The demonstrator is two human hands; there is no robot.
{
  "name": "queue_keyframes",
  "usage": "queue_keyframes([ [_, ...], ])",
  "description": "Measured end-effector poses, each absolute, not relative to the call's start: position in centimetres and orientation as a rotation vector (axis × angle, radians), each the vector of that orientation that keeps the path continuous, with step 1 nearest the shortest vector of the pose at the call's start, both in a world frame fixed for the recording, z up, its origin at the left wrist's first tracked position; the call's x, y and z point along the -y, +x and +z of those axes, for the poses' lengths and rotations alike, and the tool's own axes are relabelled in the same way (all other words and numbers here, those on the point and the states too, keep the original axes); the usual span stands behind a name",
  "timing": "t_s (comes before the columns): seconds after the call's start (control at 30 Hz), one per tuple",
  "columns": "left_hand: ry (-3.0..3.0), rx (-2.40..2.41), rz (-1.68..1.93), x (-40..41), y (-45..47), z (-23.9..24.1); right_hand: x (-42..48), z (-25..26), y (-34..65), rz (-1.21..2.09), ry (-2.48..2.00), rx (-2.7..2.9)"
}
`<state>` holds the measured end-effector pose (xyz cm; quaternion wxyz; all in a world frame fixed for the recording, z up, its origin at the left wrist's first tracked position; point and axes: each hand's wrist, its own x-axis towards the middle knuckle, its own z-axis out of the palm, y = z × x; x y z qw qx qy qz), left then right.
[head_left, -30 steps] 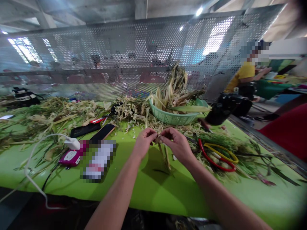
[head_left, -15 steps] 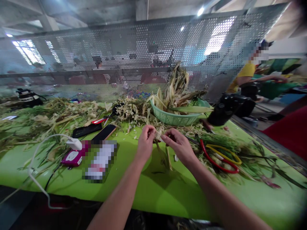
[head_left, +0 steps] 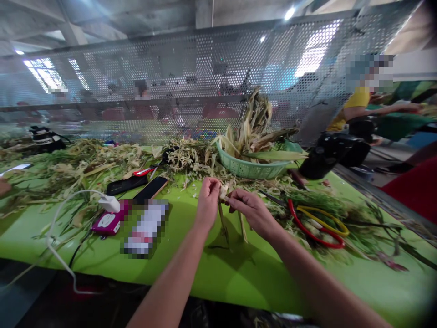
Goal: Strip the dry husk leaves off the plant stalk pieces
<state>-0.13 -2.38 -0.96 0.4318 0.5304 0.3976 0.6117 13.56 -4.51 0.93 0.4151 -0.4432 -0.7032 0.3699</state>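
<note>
Head camera shows two bare hands meeting above the green worktop, near the middle of the view. The left hand is nearly closed, its fingertips pinching a small pale husk piece. The right hand is also nearly closed, with its thumb and finger pressed on the other side of the same piece. So this piece is between the two hands, in the air, and two thin dry strips hang below it; how they are joined, I cannot tell.

Behind the hands stands a light green basket, filled with dry leaves which rise above its rim. To the right of the right hand there are scissors with red and yellow handles, lying among green stalks. On the left side lie a dark phone and a purple box with a white plug.
</note>
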Motion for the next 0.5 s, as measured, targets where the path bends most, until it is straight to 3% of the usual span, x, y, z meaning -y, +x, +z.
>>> queue_keyframes([
  [0.23, 1.377, -0.955, 1.481, 2.6, -0.7, -0.2, 4.8, 1.4, 13.8, 1.146, -1.081, 1.654],
  [0.5, 1.488, -0.846, 1.303, 3.0, -0.5, 0.2, 4.0, 1.0, 13.9, 1.159, -1.095, 1.410],
])
